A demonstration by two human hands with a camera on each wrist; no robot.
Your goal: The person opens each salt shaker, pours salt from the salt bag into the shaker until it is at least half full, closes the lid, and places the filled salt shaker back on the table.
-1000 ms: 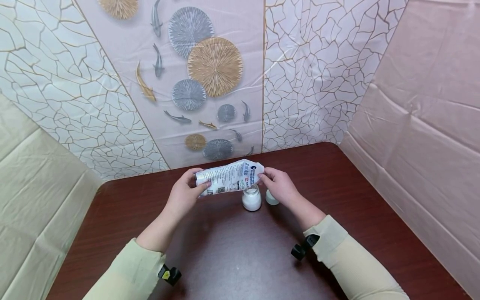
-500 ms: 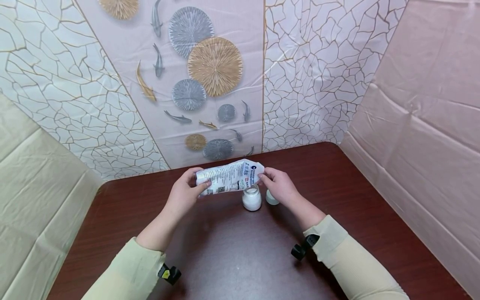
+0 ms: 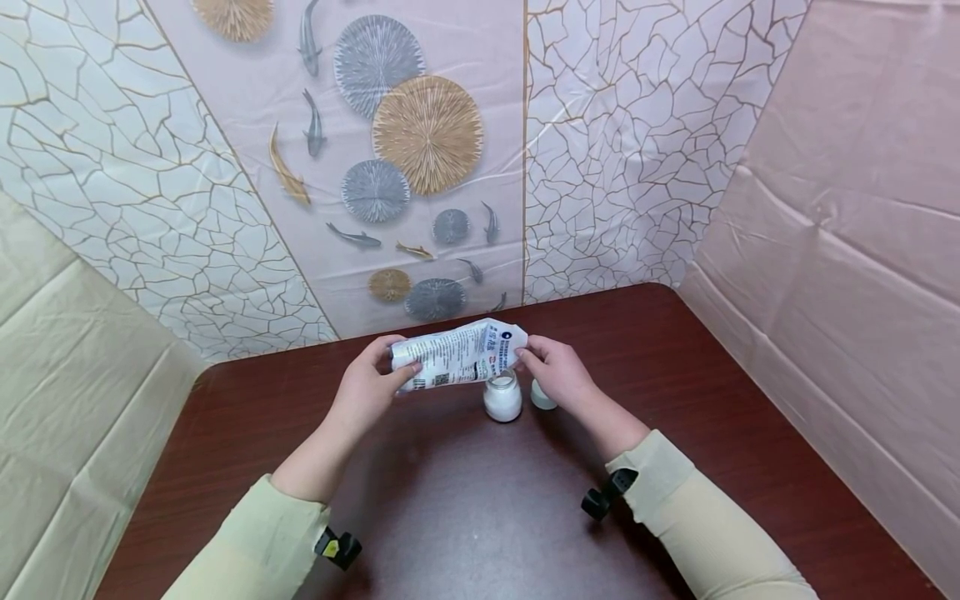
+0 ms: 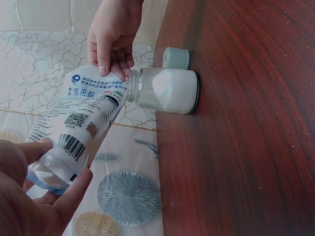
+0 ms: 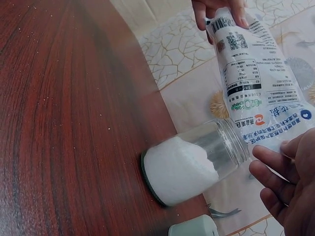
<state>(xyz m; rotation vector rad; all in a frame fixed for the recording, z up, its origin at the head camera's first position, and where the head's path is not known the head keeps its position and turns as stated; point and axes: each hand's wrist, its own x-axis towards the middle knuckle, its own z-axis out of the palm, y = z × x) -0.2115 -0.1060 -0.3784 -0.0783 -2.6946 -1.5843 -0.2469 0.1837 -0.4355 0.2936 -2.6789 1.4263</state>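
Observation:
A white printed salt bag is held sideways between both hands, over a small glass jar. My left hand grips the bag's bottom end, thumb on the near face. At the other end my right hand pinches the bag's mouth beside the jar's rim. In the right wrist view the jar stands without its lid, its lower part filled with white salt. The bag's mouth meets the jar's threaded neck; the opening itself is hidden. A pale green lid lies on the table just right of the jar.
The dark red-brown table has a few white grains scattered on it in the wrist views. A patterned cloth hangs behind the table, with plain cloth along the right side.
The hands, bag and jar keep the same places. The head view has shifted very slightly.

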